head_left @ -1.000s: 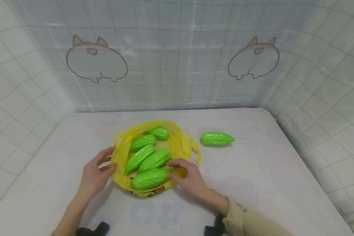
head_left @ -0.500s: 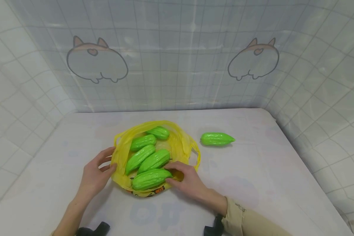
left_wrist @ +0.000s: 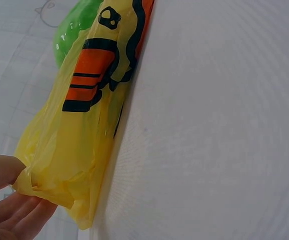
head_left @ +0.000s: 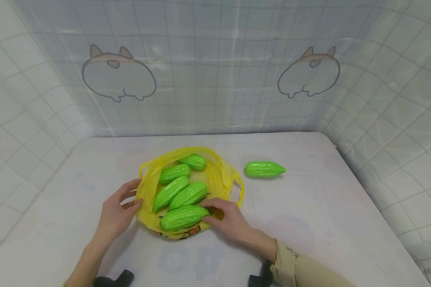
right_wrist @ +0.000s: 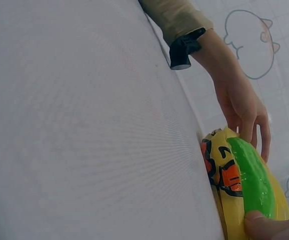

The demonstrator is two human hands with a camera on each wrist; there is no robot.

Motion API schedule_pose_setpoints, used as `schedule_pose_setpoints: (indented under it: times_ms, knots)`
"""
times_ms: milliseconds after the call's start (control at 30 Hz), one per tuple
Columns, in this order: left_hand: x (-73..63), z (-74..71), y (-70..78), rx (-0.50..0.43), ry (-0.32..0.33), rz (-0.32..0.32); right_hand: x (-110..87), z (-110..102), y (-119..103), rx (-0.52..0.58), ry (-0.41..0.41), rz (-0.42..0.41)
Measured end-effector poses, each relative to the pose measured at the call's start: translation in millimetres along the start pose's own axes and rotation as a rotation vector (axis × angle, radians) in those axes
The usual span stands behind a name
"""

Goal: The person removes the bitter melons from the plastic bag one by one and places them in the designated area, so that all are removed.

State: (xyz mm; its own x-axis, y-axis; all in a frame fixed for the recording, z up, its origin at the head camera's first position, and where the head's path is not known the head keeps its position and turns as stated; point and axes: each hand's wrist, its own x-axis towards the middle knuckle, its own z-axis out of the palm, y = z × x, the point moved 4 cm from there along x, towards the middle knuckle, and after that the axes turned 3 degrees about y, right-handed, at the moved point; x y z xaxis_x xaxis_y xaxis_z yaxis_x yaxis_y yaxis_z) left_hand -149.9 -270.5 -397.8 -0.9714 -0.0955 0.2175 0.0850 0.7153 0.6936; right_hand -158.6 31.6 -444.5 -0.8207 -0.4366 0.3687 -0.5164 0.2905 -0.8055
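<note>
A yellow plastic bag (head_left: 219, 171) with handles lies with its mouth spread, several shiny, ridged green bitter melons in it. My left hand (head_left: 117, 209) pinches the bag's left edge between thumb and fingers; the left wrist view shows the thumb (left_wrist: 3, 172) against the yellow film. At the bag's front right, my right hand (head_left: 230, 219) holds the pointed end of the nearest bitter melon (head_left: 183, 218) with thumb and forefinger. That melon still lies inside the bag, along its front edge. In the right wrist view the thumb (right_wrist: 264, 225) presses at the melon's end.
Another bitter melon (head_left: 263, 169) lies alone on the white tabletop (head_left: 309, 223), right of the bag. A gridded curtain (head_left: 215, 79) with animal drawings stands behind the table, with similar walls on both sides. Black wrist straps show below both arms.
My right hand has shifted slightly left, and its thumb and forefinger have come round the near melon's tip. The left hand and the bag have stayed put.
</note>
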Motion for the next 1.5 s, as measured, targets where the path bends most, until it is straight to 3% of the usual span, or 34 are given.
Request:
schedule_pose_setpoints:
  times_ms: [800, 1500]
  knots:
    - [-0.7, 0.4, -5.1, -0.026, 0.010, 0.029, -3.3, -4, 4, 0.148, 0.112, 0.055]
    - [-1.2, 0.5, -5.6, -0.029, 0.011, 0.019, -13.6, -19, 9, 0.147, 0.160, 0.082]
